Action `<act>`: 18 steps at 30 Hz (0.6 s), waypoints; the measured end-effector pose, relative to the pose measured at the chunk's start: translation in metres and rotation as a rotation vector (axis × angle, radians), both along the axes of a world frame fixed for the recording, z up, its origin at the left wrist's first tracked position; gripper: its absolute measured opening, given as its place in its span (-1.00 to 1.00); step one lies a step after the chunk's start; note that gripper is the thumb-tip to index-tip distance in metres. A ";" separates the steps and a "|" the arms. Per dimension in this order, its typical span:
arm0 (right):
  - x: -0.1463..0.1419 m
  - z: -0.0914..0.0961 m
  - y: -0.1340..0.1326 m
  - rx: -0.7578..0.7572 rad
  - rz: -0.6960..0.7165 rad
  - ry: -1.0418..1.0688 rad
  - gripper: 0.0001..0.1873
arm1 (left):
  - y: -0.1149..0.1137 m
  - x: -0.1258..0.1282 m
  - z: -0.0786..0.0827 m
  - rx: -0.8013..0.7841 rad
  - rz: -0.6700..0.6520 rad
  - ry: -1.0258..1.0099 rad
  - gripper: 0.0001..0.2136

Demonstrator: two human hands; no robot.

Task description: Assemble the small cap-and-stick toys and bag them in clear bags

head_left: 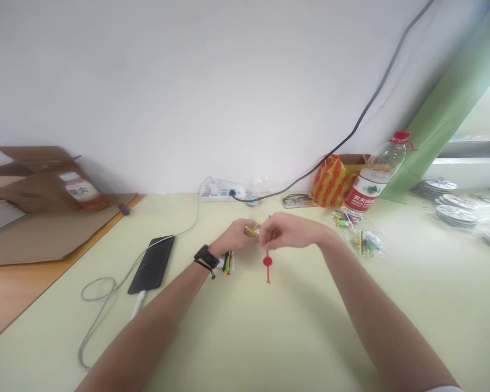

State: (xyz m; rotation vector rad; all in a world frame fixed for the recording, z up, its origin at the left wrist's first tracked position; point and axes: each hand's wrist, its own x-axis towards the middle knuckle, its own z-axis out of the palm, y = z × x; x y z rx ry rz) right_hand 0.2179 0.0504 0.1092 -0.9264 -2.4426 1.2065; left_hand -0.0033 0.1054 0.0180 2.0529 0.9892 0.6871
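Observation:
My right hand (289,230) is closed in a pinch on a thin red plastic stick with a round disc (267,262), which hangs straight down above the table. Close to it on the left, my left hand (236,235) curls its fingers around a small clear and yellowish item (252,230); its kind is too blurred to make out. Beneath the left wrist, which wears a black watch (206,256), lies a bunch of thin coloured plastic sticks (228,262) in green, yellow, red, white and black.
A black phone (152,265) with a white cable lies left. Behind are a power strip (222,190) and glasses (298,200). To the right stand a large water bottle (375,174), a striped bag (332,179), small bagged parts (366,243) and stacked discs (455,215). A cardboard box (36,190) stands far left.

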 end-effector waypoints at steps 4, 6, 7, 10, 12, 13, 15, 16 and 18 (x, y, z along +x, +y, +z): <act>0.022 0.024 -0.005 0.220 -0.407 0.393 -0.77 | -0.003 0.002 0.003 -0.054 -0.012 0.039 -0.73; 0.027 0.027 -0.004 0.382 -0.621 0.515 -0.75 | -0.003 0.003 0.003 -0.074 -0.040 0.039 -0.70; 0.029 0.026 -0.002 0.459 -0.710 0.540 -0.75 | -0.003 0.003 0.003 -0.078 -0.056 0.032 -0.68; 0.026 0.016 0.007 0.600 -0.848 0.480 -0.80 | -0.003 0.004 0.002 -0.078 -0.072 0.009 -0.65; 0.018 0.007 0.011 0.606 -0.844 0.386 -0.85 | -0.003 0.005 0.002 -0.067 -0.066 0.016 -0.65; 0.012 0.003 0.013 0.591 -0.829 0.340 -0.86 | -0.003 0.005 0.001 -0.064 -0.065 0.022 -0.65; 0.001 -0.006 0.014 0.530 -0.756 0.256 -0.87 | -0.004 0.006 0.001 -0.060 -0.059 0.034 -0.66; -0.004 -0.009 0.013 0.485 -0.683 0.213 -0.84 | -0.004 0.006 0.001 -0.058 -0.050 0.035 -0.67; -0.011 -0.015 0.013 0.410 -0.554 0.146 -0.77 | -0.004 0.006 0.001 -0.037 -0.029 0.034 -0.67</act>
